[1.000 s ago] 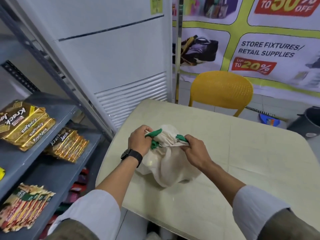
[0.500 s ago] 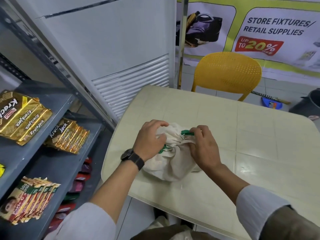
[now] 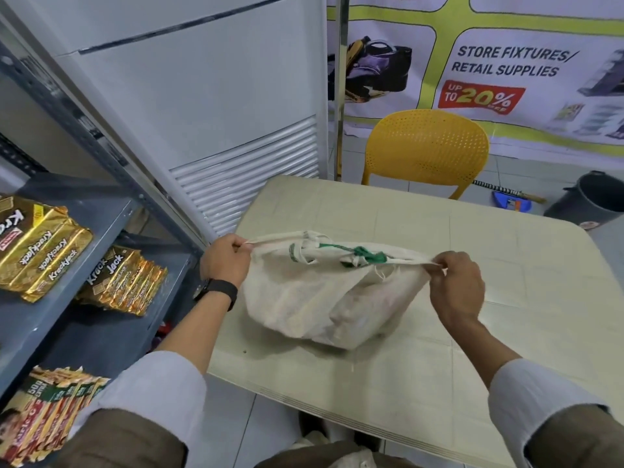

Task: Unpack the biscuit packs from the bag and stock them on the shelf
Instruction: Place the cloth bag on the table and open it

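Change: a second ago both hands sat close together, bunched on the gathered top of the bag; now they are well apart and the mouth is drawn into a long taut line.
Bag (image 3: 324,298): pale cloth with green printing, resting on the desk (image 3: 472,332) near its front-left part, bulging with blocky shapes inside; contents not visible through the cloth.
Left hand (image 3: 228,260): closed around the left end of the bag's rim, fingers curled tight.
Right hand (image 3: 456,285): pinching the right end of the rim between thumb and fingertips.
Mouth: stretched sideways but its two edges lie almost together; no clear opening seen yet.
Shelf (image 3: 84,265): grey metal, just left of the desk; gold biscuit packs (image 3: 44,251) already lie on two tiers, other packs lower down.
Stage (judgement): knot or gather undone, unpacking not yet begun; no pack is out of the bag.
Next (judgement): part the rim front to back, then reach in.
Risk (judgement): pulling sideways alone keeps the slit closed.
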The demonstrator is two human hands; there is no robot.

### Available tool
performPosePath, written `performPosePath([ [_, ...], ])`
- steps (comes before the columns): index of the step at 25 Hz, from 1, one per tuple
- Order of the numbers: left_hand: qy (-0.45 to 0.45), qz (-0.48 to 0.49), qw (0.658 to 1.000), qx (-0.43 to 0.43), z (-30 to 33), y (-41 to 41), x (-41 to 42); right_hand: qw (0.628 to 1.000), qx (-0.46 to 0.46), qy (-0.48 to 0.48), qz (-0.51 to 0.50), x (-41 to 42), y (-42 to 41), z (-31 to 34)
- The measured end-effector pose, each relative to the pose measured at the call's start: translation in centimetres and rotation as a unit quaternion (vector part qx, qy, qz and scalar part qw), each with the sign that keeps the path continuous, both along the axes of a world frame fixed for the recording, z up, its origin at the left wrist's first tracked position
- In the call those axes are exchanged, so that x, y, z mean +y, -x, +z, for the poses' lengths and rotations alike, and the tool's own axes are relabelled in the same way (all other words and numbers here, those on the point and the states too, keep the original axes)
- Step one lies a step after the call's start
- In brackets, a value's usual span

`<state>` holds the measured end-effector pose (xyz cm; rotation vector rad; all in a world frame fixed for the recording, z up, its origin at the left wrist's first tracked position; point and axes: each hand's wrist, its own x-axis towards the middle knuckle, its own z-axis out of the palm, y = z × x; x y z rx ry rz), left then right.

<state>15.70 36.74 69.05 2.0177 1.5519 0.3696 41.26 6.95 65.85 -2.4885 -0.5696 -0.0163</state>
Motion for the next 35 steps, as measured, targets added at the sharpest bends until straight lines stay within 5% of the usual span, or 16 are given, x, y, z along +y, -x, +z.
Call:
performPosePath([
  [3,-0.015,-0.102,0.992,0.073,-0.1,-0.2,-1.0,0.989,0.022,-0.015,0.143,0.3,0.6,-0.4],
  [5,-0.076,-0.169,0.982,0.032,0.3,-2.1,-3.4,0.966,0.016,-0.016,0.258,1.5,2.1,0.5],
  [9,-0.074,-0.283,0.943,0.158,-0.1,-6.8,-7.2,0.923,-0.126,0.198,0.305,4.7,3.9,0.4],
  [11,-0.013,-0.26,0.945,0.195,-0.8,-6.8,-6.8,0.928,-0.109,0.232,0.271,5.4,3.4,-0.1],
  [15,0.055,-0.013,0.998,-0.009,-1.0,-2.2,-4.6,0.99,-0.007,0.054,0.13,1.1,0.0,-1.0],
  [16,0.113,0.087,0.985,-0.101,-1.2,-0.7,-4.1,0.994,0.04,-0.022,0.097,-0.5,-0.5,-1.6],
  [18,0.254,0.262,0.893,-0.263,-1.7,1.7,-3.9,0.968,0.185,-0.168,0.015,-2.2,-0.3,-2.4],
  [20,0.375,0.357,0.788,-0.333,-3.3,3.1,-4.4,0.909,0.329,-0.252,-0.049,-2.5,0.9,-3.0],
  [21,0.404,0.371,0.766,-0.333,-4.1,3.4,-4.6,0.887,0.373,-0.265,-0.055,-2.6,1.3,-3.2],
  [23,0.403,0.322,0.806,-0.29,-4.6,3.5,-5.0,0.882,0.394,-0.26,-0.01,-2.6,2.0,-2.5],
  [24,0.35,0.259,0.87,-0.232,-4.7,3.3,-5.2,0.893,0.369,-0.254,0.033,-2.4,2.3,-1.9],
  [26,0.106,0.114,0.987,-0.05,-4.1,2.6,-6.1,0.943,0.249,-0.186,0.12,-1.6,2.6,-0.5],
  [27,-0.001,0.029,0.999,-0.019,-3.2,1.6,-7.3,0.966,0.169,-0.111,0.159,-0.9,2.8,0.1],
  [29,-0.137,-0.194,0.97,0.052,-1.3,-1.0,-9.8,0.964,0.058,0.09,0.243,1.5,3.3,0.5],
  [31,-0.182,-0.376,0.888,0.193,-1.4,-2.2,-11.6,0.923,0.045,0.249,0.29,3.7,4.0,-0.1],
  [35,-0.156,-0.44,0.851,0.238,-3.6,2.7,-10.4,0.952,0.061,0.201,0.221,2.2,2.6,-0.6],
])
